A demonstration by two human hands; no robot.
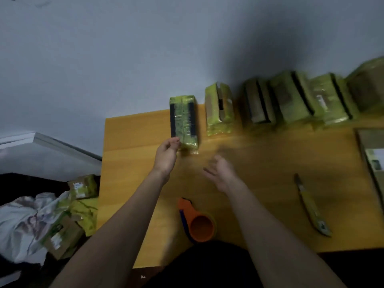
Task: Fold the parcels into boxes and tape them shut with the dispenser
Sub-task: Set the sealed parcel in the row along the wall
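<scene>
Outstretched, the left hand [166,153] pinches the taped parcel's [183,121] near edge; the right hand [221,173] hovers open, blurred.

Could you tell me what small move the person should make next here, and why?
Probably let go of the taped box and draw the left hand back. The box already lies wrapped in green tape at the left end of the row of finished boxes, and the right hand is open and empty above the table.

The right hand [220,173] is smeared by motion blur, so its fingers cannot be told apart. The rightmost parcel [367,90] and a flat box [372,161] are cut off by the right edge.
</scene>
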